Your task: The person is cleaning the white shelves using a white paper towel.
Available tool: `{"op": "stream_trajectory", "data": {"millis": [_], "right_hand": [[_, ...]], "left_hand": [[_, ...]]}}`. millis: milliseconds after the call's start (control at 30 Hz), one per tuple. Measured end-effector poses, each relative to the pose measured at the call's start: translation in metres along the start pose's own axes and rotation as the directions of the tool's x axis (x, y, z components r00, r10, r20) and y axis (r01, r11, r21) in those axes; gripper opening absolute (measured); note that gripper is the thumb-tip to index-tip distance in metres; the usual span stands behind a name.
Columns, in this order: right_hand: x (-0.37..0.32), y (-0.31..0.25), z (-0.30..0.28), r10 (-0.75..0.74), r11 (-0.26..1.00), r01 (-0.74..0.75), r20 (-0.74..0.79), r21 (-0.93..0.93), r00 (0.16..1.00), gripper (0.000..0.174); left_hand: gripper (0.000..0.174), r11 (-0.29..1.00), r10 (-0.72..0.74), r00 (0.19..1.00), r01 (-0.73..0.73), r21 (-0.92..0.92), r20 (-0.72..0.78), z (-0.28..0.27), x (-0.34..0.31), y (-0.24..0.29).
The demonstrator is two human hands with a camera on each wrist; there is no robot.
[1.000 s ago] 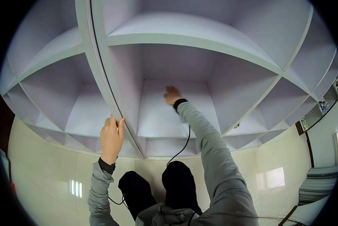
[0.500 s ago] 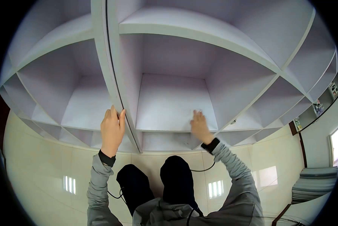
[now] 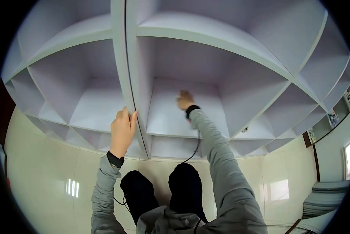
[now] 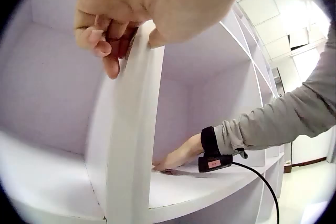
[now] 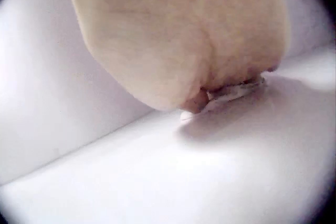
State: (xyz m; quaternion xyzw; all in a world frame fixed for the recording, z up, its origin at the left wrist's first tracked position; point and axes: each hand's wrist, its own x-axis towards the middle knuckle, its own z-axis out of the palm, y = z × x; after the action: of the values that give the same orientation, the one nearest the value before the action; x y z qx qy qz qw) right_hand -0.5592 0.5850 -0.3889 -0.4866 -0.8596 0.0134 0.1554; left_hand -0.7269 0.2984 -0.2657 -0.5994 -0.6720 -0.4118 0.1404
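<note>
At nine o'clock, left hand (image 3: pixel 122 132): grips upright (image 4: pixel 128 155)
Right hand (image 3: pixel 186 100): now deeper on shelf (image 3: pixel 165 121), grip unclear
Floor (image 3: pixel 46 163): glossy

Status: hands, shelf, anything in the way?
Left hand gripping upright board. Right hand down at shelf, something pale under it, unclear what. Black cable hangs past shelf's front edge, possible snag.
</note>
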Motion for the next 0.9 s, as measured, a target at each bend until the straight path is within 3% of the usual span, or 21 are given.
{"op": "stream_trajectory", "data": {"millis": [33,100,167,233,333,433,467,533,600,667,767,900], "right_hand": [[0.014,0.029,0.006,0.075,0.996,-0.076,-0.025,-0.036,0.997,0.044],[-0.007,0.086,-0.031,0.237,0.970,-0.226,0.135,-0.095,0.962,0.048],[-0.028,0.125,-0.025,0.263,0.952,-0.228,0.167,-0.204,0.950,0.055],[-0.078,0.129,-0.054,0.362,0.932,-0.349,0.190,-0.099,0.913,0.059],[-0.128,0.127,-0.072,0.378,0.925,-0.362,0.190,-0.116,0.906,0.059],[-0.180,0.110,-0.062,0.281,0.953,-0.276,0.025,-0.126,0.959,0.055],[-0.189,0.098,-0.059,0.281,0.953,-0.276,0.025,-0.126,0.959,0.055],[-0.203,0.068,-0.051,0.017,0.988,-0.031,-0.092,-0.152,0.996,0.054],[-0.200,0.047,-0.049,-0.061,0.985,0.043,-0.109,-0.164,0.992,0.050],[-0.193,0.006,-0.032,-0.241,0.963,0.205,-0.217,-0.175,0.946,0.050],[-0.166,-0.071,-0.026,-0.327,0.928,0.355,-0.211,0.111,0.921,0.050],[-0.144,-0.107,-0.010,-0.357,0.916,0.376,-0.144,0.139,0.923,0.052]], "left_hand": [[0.032,1.000,0.000,1.000,0.000,0.000,0.000,0.001,0.001,0.002],[0.032,1.000,-0.007,1.000,0.008,-0.012,0.020,0.000,-0.001,0.000],[0.032,1.000,-0.013,1.000,0.014,-0.026,0.014,0.001,-0.001,0.000],[0.031,0.998,-0.004,1.000,0.004,-0.057,0.007,0.002,-0.001,0.002],[0.030,0.997,-0.002,1.000,0.002,-0.071,-0.002,0.000,0.002,0.003],[0.028,0.999,-0.001,0.998,0.004,-0.033,0.064,-0.002,-0.002,-0.002],[0.026,0.999,-0.002,1.000,0.004,-0.053,0.025,-0.001,0.000,0.001],[0.025,0.997,0.009,1.000,-0.009,-0.077,-0.003,-0.002,0.002,0.003],[0.025,0.996,-0.011,1.000,0.010,-0.091,-0.010,-0.002,0.003,0.004],[0.024,0.996,0.001,1.000,-0.003,-0.094,-0.018,-0.002,0.003,0.005],[0.024,0.996,0.017,1.000,-0.019,-0.081,-0.023,-0.002,0.002,0.003],[0.023,0.997,0.038,0.999,-0.040,-0.065,-0.027,-0.003,0.003,0.003]]}}
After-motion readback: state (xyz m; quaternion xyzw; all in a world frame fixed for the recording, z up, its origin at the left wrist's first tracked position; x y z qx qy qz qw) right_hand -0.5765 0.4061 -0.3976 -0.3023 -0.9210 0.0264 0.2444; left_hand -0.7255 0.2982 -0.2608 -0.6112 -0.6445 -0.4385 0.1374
